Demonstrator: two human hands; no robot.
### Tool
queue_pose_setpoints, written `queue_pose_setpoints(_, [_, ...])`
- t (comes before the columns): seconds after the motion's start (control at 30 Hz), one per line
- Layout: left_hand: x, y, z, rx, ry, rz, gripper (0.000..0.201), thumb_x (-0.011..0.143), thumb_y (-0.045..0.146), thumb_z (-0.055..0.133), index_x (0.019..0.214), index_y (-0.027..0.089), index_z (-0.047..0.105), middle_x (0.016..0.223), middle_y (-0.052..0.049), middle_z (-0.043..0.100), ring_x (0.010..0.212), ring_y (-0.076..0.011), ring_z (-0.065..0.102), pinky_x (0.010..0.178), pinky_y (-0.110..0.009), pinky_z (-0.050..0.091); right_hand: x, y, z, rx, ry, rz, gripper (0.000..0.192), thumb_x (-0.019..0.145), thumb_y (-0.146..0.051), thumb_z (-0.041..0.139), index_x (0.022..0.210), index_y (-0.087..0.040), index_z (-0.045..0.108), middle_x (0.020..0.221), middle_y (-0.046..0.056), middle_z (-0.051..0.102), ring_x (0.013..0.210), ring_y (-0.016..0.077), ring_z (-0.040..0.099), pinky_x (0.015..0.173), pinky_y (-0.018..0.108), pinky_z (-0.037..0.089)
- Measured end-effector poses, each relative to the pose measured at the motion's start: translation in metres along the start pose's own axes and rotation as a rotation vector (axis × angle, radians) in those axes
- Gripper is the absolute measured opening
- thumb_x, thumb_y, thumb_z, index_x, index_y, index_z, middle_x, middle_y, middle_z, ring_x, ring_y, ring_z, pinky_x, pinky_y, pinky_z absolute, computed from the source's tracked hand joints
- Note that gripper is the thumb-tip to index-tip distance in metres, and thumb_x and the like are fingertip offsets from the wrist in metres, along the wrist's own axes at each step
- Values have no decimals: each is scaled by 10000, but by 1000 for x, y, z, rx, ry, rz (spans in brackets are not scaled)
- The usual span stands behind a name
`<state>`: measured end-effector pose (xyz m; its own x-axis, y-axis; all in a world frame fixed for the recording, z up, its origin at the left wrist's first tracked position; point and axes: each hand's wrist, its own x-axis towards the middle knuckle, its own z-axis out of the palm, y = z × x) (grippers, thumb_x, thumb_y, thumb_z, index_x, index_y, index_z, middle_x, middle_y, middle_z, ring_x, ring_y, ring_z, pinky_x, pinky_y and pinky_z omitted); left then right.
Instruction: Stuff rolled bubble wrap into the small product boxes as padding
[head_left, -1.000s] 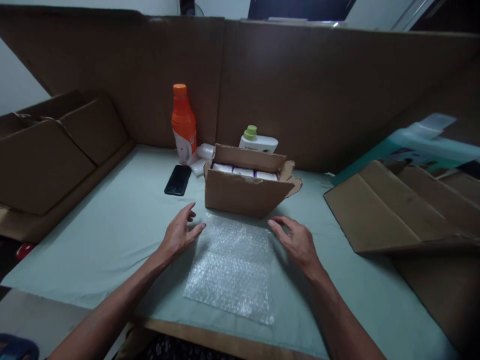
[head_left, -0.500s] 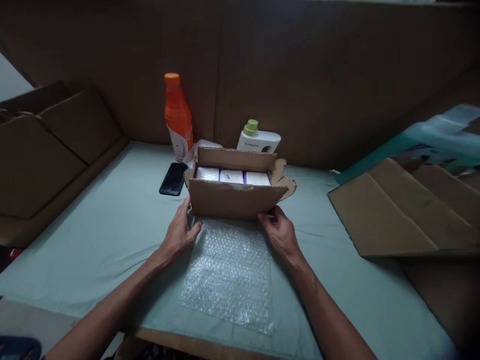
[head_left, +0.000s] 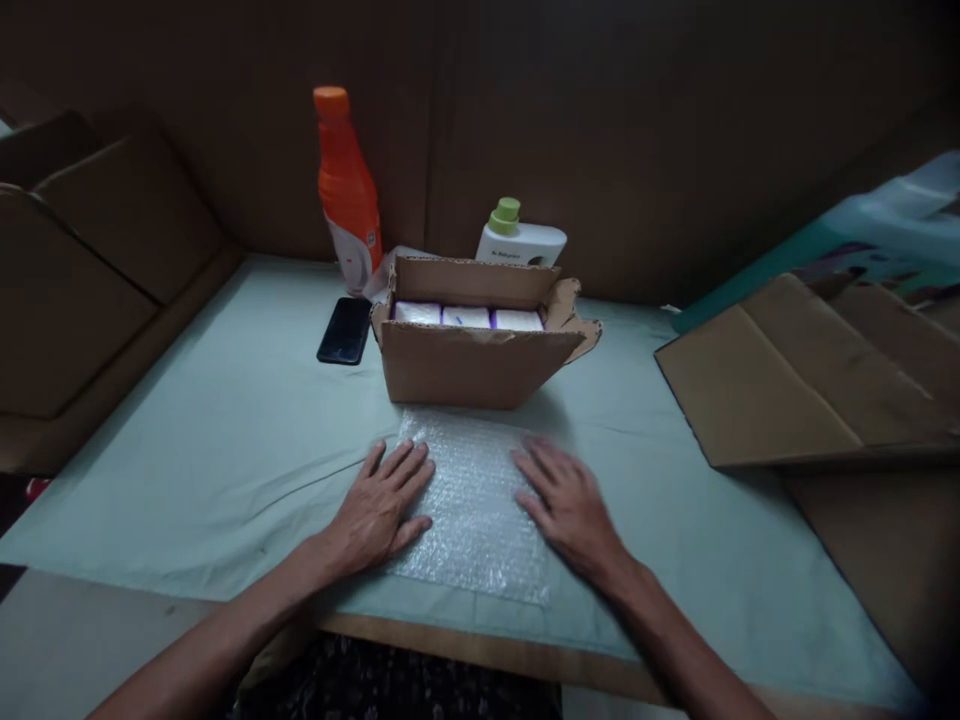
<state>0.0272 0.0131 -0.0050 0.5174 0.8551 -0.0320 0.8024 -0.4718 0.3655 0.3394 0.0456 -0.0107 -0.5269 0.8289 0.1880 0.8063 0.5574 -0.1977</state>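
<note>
A clear sheet of bubble wrap [head_left: 472, 520] lies flat on the cloth-covered table. My left hand [head_left: 382, 510] rests on its left edge, palm down, fingers spread. On the right edge of the sheet is my right hand [head_left: 566, 500], also palm down with fingers apart and slightly blurred. Neither hand holds anything. Just beyond the sheet stands a small open cardboard box [head_left: 457, 370], its flaps up. Three white-topped packs [head_left: 466, 317] with purple edges sit side by side inside it.
Behind the box stand an orange bottle [head_left: 349, 195] and a white bottle [head_left: 521, 243] with a green cap. A phone [head_left: 343, 331] lies left of the box. Large cartons flank the table, with a teal jug [head_left: 840, 240] behind the right carton [head_left: 795, 380].
Both hands have let go of the cardboard box and come back toward me onto the bubble wrap. The box now stands behind the sheet. The camera view has tilted slightly downward.
</note>
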Motion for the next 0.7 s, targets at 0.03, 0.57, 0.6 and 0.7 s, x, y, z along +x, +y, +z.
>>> queue_pose_setpoints(0.03, [-1,-2,-2,-9,-9,4,638,944,429,577,1511,185,415,1630,-147,356,1524,-362,279,1218,-634,191,-15,13,-9,-37,55,69,439,965,-381,549,1359,-198,613,1401,178,626,1319,382,556,1002,608,462])
queue_pose_setpoints(0.57, [-65,8,-19,-264,223,129,480,922,173,520,1394,263,530,1265,-78,714,1233,-267,620,1070,-529,469,-34,-56,-43,495,39,-19,211,989,-195,503,1078,-223,693,986,56,781,879,194,732,788,356,590])
queue_pose_setpoints(0.6, [-64,10,-19,-311,278,69,403,928,149,488,1301,256,598,1158,-66,748,1115,-237,672,979,-456,533,-32,-55,-49,536,3,66,200,982,-242,528,1100,-234,690,1005,54,777,886,197,733,776,346,594])
queue_pose_setpoints(0.7, [-55,15,-21,-414,333,-173,273,934,220,511,1160,225,666,1051,-67,758,952,-218,702,809,-363,578,-22,-52,-57,601,-50,255,326,919,-325,613,1233,-246,650,1042,55,764,918,210,734,797,343,599])
